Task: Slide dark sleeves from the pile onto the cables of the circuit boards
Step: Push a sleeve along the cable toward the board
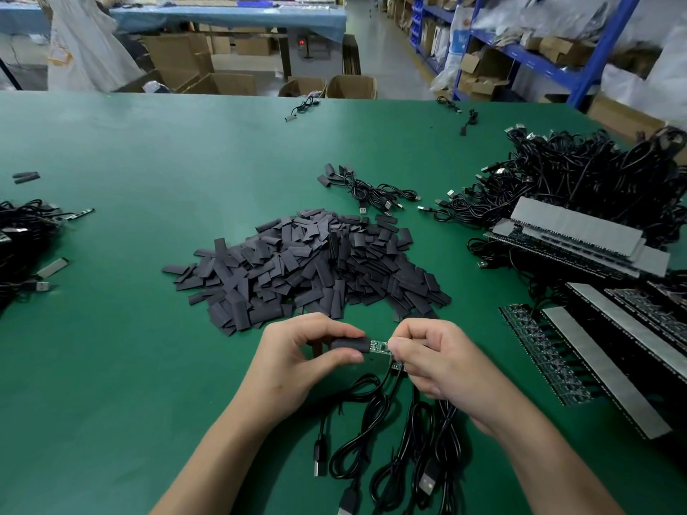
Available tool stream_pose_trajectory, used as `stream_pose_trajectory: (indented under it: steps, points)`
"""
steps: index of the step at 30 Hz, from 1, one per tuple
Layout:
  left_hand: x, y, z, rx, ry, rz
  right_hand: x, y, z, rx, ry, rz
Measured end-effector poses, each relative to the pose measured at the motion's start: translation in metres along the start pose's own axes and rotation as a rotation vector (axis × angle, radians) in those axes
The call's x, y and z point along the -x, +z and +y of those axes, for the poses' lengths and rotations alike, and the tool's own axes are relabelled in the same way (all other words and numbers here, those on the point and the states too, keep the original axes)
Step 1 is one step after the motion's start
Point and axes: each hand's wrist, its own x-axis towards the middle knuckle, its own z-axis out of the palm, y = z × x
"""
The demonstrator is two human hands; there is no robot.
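A large pile of dark sleeves (308,265) lies in the middle of the green table (148,150). Just in front of it my left hand (297,362) pinches one dark sleeve (349,345) between thumb and fingers. The sleeve's open end meets a small green circuit board (379,346), which my right hand (438,358) pinches at its other end. A second small board (397,366) shows under my right fingers. Black USB cables (375,440) hang from my right hand and coil on the table near me.
Strips of boards with grey backing (609,351) and a big tangle of black cables (580,172) fill the right side. A few sleeved cables (371,191) lie behind the pile. More cables (22,236) sit at the left edge. Boxes and shelves stand beyond the table.
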Motion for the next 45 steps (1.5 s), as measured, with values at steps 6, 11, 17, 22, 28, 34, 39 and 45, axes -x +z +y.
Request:
stream_pose_trajectory:
  steps: [6, 11, 17, 22, 28, 34, 39, 45]
  points:
    - [0.0008, -0.0007, -0.0007, -0.050, 0.007, -0.009, -0.0001, -0.0011, 0.0032, 0.027, 0.013, -0.017]
    - [0.0008, -0.0003, 0.0001, -0.057, 0.026, -0.048, -0.0005, -0.0011, 0.0061, 0.063, -0.004, -0.032]
    - [0.0002, 0.0002, 0.0007, -0.038, 0.044, -0.061, -0.0013, 0.0011, 0.0080, 0.058, -0.027, -0.017]
    - [0.0009, 0.0018, 0.0006, -0.074, 0.071, -0.020, -0.0018, 0.0012, 0.0088, 0.122, -0.032, 0.028]
    - [0.0018, 0.0009, 0.0032, -0.089, 0.105, 0.041, -0.0028, -0.0012, 0.0085, 0.139, -0.055, 0.064]
    - [0.0016, 0.0015, 0.0034, -0.054, 0.090, -0.001, -0.0028, -0.0005, 0.0091, 0.129, -0.049, 0.050]
    - [0.0019, 0.0054, 0.0029, -0.052, 0.072, -0.032, -0.0012, 0.0025, 0.0101, 0.176, -0.062, 0.054]
    - [0.0016, 0.0061, 0.0038, -0.068, 0.061, 0.039, -0.0001, 0.0065, 0.0072, 0.277, -0.134, 0.136]
